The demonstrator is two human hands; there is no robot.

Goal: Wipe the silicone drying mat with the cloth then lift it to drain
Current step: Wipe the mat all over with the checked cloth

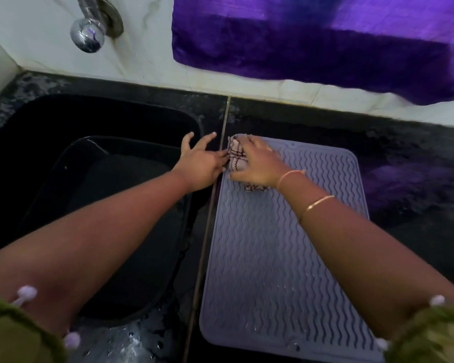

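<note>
Black stone counter (417, 158) runs under a pale tiled wall (45, 48), with a purple cloth (312, 40) hanging at one o'clock and a chrome tap (88, 35) at eleven. From the head camera, the only view, a dark sink (63, 121) fills the nine o'clock side, holding a black basin (71, 163). Just across a thin metal strip (210, 205) lies the silicone drying mat (268, 258), grey with wavy ridges, flat on the counter from the centre down to five o'clock; small water beads show near its lower end. The right hand (260, 163) is spread flat, palm down, pressing the bunched cloth (237, 159) onto the mat's far left corner at about twelve o'clock of the mat, likely so the whole palm drives the wipe. The left hand (202, 163) rests open beside it, fingers fanned over the sink edge and fingertips touching the mat's rim by the cloth, seemingly to pin the mat against sliding; it grips nothing. Wiping appears under way at the far end, with the nearer part, still beaded, left to do before any lifting. The mat's place next to the sink suits draining into it.
</note>
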